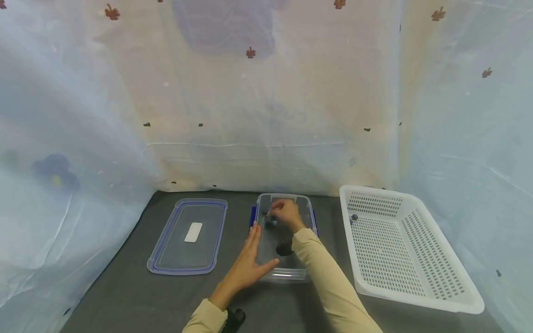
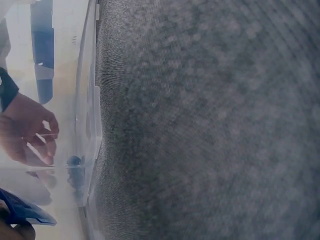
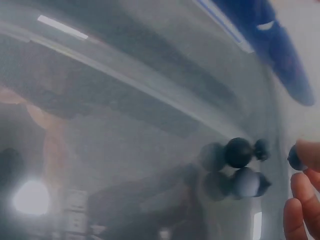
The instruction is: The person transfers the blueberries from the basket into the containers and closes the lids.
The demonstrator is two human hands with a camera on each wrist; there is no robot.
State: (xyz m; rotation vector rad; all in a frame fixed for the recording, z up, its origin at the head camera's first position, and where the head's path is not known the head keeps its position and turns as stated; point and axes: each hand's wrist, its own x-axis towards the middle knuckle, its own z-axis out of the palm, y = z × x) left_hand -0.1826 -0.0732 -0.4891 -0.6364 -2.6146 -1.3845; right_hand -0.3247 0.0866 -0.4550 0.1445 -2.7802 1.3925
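Observation:
A clear plastic box (image 1: 266, 259) with blue side latches sits open in the middle of the table. My right hand (image 1: 286, 213) reaches into its far part. Between thumb and fingertips it pinches a small dark blue ball (image 3: 296, 157). Just beside that hand, on the box floor, lie a black ball (image 3: 238, 152), a greyish ball (image 3: 246, 182) and a smaller dark piece (image 3: 261, 149). My left hand (image 1: 246, 266) rests along the box's left side, fingers straight, thumb spread over the near rim. Through the clear wall, the left wrist view shows the right hand's bent fingers.
To the left, a clear lid (image 1: 208, 236) with a blue seal and a white label lies flat. A white perforated basket (image 1: 391, 249) stands at right, with a small dark ball (image 1: 354, 217) by its left wall. Plastic sheeting (image 1: 266, 111) hangs behind.

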